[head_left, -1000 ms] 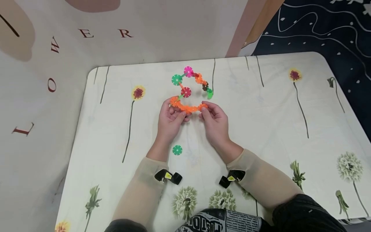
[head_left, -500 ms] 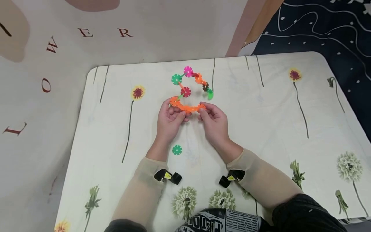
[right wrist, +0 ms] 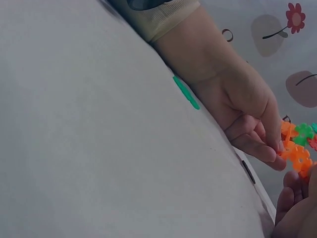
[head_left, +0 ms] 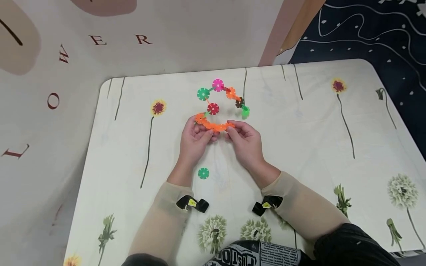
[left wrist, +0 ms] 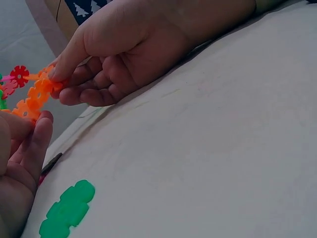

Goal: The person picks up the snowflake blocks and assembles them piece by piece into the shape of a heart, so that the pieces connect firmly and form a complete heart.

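Note:
A chain of plastic snowflake discs (head_left: 216, 127) is held over the table, its near stretch orange. My left hand (head_left: 195, 140) grips the orange part at its left, with the thumb on top. The orange end at the right is pinched between thumb and fingers of my right hand (head_left: 247, 142). From the left hand the chain curves away through a red disc (head_left: 213, 108), a green disc (head_left: 203, 94) and a pink disc (head_left: 217, 85), ending in a bright green disc (head_left: 245, 112). In the left wrist view both hands meet at the orange discs (left wrist: 37, 94).
One loose green disc (head_left: 203, 173) lies on the table between my forearms. The table has a flower-print white cover (head_left: 299, 147). A lettered wall (head_left: 199, 37) rises behind the far edge. Black cameras (head_left: 201, 205) are strapped to both wrists.
The far part of the chain has shifted a little towards me, and its bright green end has moved to the right. Both hands keep their hold and have barely moved.

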Motion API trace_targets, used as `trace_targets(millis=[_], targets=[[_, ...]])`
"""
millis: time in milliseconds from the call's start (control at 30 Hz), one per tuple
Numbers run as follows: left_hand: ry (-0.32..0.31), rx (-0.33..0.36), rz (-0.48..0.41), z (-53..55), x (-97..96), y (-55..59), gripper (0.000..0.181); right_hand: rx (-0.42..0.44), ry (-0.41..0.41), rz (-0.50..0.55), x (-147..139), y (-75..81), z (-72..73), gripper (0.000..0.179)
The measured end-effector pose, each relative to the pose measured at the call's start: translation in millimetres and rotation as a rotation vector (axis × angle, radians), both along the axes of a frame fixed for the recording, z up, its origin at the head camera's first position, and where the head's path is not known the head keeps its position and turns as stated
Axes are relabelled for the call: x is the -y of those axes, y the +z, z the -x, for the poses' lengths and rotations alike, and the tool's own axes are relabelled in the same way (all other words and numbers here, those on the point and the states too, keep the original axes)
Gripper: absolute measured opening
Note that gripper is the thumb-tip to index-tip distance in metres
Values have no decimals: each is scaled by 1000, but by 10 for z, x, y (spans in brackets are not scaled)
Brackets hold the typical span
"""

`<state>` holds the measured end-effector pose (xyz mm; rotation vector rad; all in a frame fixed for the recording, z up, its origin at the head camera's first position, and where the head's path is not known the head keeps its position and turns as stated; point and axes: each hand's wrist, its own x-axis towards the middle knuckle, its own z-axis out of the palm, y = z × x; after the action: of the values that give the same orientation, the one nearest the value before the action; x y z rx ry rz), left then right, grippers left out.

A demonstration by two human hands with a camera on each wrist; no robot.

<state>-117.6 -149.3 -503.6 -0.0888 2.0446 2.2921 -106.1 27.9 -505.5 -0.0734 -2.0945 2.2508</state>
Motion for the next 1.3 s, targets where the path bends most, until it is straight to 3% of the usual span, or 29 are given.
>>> trace_targets(millis=[233, 367, 500, 667, 833, 1033, 1167, 1233, 1300], targets=[[8, 0, -23, 2, -18, -1, 52, 17, 41, -18, -18, 0, 5, 28], [5, 6, -22, 11, -32, 2, 49, 15, 43, -99, -34, 9, 8, 30], [-9, 10, -16, 18, -37, 6, 57, -4, 37, -151, -40, 11, 10, 27], [-67, 5, 35, 14, -51, -12, 73, -20, 65, -88, -31, 13, 4, 23], [-102, -19, 99, -11, -59, -27, 74, -79, 111, -75, -21, -13, 2, 21], [-47, 7, 90, 8, -32, -19, 64, -132, 131, -128, 1, -32, 9, 26], [14, 35, 9, 34, -13, -7, 54, -139, 148, -159, 7, -24, 2, 22], [45, 47, -34, 41, -5, -9, 51, -177, 205, -187, 4, -37, -8, 16], [68, 53, -71, 44, -1, -15, 49, -256, 311, -245, -5, -58, -17, 11]])
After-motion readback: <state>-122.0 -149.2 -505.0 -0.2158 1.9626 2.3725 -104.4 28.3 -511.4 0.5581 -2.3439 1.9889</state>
